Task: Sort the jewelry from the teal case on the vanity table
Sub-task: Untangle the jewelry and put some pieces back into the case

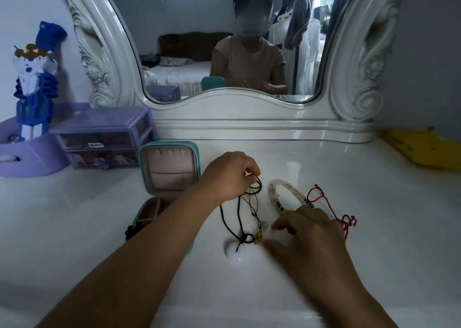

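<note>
The teal case stands open on the white vanity table, its pink-lined lid upright; my left forearm hides much of its tray, where dark beads show. My left hand pinches the top of the black cords laid on the table. One cord runs down to a white round pendant; thinner cords end in small charms. My right hand hovers over the charms, thumb and forefinger curled close to them, covering part of a pale bead bracelet. A red cord lies to the right.
A purple drawer box and a purple holder with a blue-and-white figure stand at the left. The white carved mirror frame closes off the back. A yellow flat object lies at the far right.
</note>
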{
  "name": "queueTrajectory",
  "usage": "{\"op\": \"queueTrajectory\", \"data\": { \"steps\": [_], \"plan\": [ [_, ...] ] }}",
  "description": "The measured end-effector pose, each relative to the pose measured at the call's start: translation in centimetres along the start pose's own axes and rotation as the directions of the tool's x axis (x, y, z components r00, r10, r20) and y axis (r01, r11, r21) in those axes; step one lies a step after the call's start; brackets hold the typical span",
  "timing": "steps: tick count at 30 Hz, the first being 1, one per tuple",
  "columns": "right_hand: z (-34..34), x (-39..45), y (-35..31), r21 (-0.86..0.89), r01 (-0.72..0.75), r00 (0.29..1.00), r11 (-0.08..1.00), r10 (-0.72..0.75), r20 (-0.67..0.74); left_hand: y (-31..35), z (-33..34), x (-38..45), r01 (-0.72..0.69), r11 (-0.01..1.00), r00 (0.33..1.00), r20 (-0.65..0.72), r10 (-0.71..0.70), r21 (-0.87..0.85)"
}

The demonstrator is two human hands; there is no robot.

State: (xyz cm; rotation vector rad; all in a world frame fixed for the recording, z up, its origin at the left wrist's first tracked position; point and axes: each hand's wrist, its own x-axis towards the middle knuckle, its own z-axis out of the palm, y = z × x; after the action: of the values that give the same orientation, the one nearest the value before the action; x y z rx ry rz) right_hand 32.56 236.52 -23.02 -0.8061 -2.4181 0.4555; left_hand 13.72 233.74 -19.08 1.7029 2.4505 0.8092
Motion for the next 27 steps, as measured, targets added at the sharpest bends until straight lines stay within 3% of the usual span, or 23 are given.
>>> {"op": "queueTrajectory", "data": {
  "steps": [9, 19, 27],
  "plan": [
    [-0.5, 1.3, -1.4, 0.200, 0.054, 0.998, 0.978, -0.062, 0.033, -0.9, -5.0, -5.2, 0.017, 0.990, 0.988, -0.152, -0.038, -0.137],
    [3.4, 3.0, -7.0, 0.267, 0.225, 0.964, 0.937, -0.253, 0.076, -7.3, -8.7, -11.6, 0.205, 0.978, 0.970, -0.123, -0.208, -0.037],
    [5.2, 4.5, -10.0, 0.311, 0.279, 0.902, 0.909, -0.359, 0.241, -8.9, -8.1, -13.6, 0.135, 0.989, 0.985, -0.101, -0.140, -0.061]
  ]
}}
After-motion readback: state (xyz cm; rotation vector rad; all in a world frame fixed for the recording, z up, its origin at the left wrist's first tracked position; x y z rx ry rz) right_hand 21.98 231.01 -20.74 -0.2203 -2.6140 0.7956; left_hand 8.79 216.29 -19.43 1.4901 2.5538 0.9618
